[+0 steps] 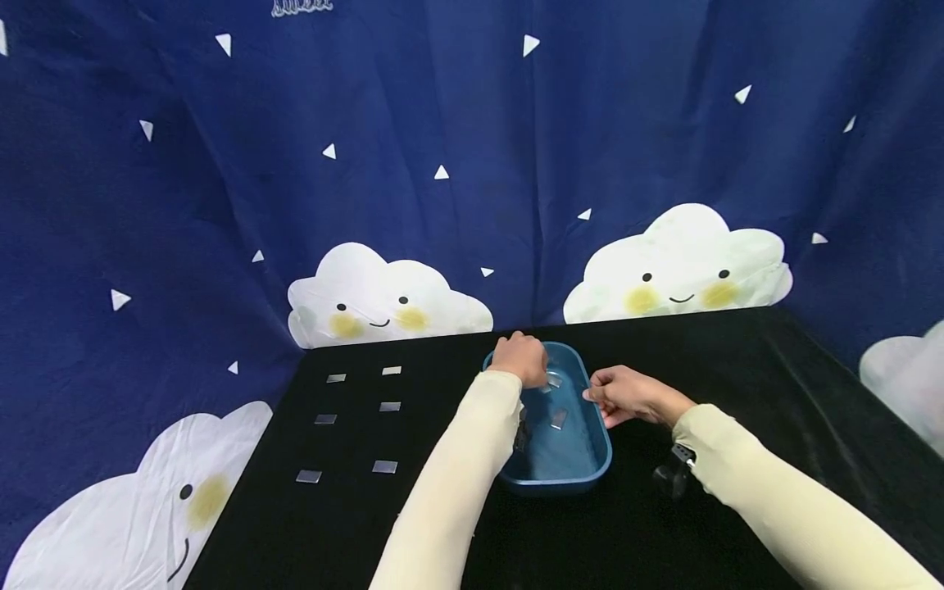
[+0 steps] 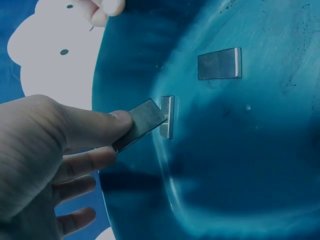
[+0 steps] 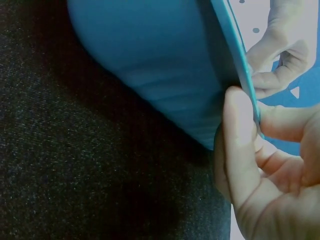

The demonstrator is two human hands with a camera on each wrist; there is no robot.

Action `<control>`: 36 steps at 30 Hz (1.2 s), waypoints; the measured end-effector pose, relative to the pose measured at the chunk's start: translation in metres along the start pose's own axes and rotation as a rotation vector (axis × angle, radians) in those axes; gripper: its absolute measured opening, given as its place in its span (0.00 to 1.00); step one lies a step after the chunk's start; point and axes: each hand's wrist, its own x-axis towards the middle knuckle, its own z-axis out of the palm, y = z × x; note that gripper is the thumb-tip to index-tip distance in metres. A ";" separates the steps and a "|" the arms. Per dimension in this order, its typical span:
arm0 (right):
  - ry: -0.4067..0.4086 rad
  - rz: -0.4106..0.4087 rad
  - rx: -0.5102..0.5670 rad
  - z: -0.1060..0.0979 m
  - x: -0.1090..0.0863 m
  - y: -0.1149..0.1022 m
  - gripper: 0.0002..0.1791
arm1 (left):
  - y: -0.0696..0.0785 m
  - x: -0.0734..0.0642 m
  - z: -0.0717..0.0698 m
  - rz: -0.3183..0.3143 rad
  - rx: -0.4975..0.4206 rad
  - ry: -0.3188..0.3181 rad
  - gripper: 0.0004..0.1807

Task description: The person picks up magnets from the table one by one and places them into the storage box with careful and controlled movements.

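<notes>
A blue plastic tub (image 1: 553, 483) stands on the black-covered table. Over its far left part, my left hand (image 1: 519, 359) pinches a small flat metal block (image 2: 141, 123) between thumb and forefinger, its other fingers spread apart. One corner of that block overlaps a second metal block (image 2: 168, 118) by the tub wall in the left wrist view. Another such block (image 2: 219, 64) lies flat on the tub's floor. My right hand (image 1: 628, 393) grips the tub's right rim (image 3: 244, 65), thumb on the inner side and fingers outside.
Left of the tub, several similar metal pieces (image 1: 384, 467) lie spaced in two columns on the black cloth (image 1: 347, 524). Behind the table hangs a dark blue curtain (image 1: 472, 106) with clouds and triangles. A dark device (image 1: 674, 475) is at the right wrist.
</notes>
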 end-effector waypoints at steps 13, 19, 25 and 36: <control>-0.003 0.013 -0.003 0.000 0.001 -0.006 0.08 | -0.004 -0.003 -0.004 0.028 -0.041 0.031 0.04; -0.003 -0.007 -0.004 -0.003 0.002 -0.009 0.08 | -0.015 -0.005 -0.016 -0.004 -0.030 0.060 0.05; 0.003 -0.016 -0.004 -0.004 0.003 -0.010 0.09 | -0.031 -0.011 -0.030 -0.025 -0.046 0.081 0.05; -0.021 0.010 0.019 0.002 -0.004 -0.001 0.07 | -0.077 -0.038 -0.044 -0.035 -0.042 0.148 0.07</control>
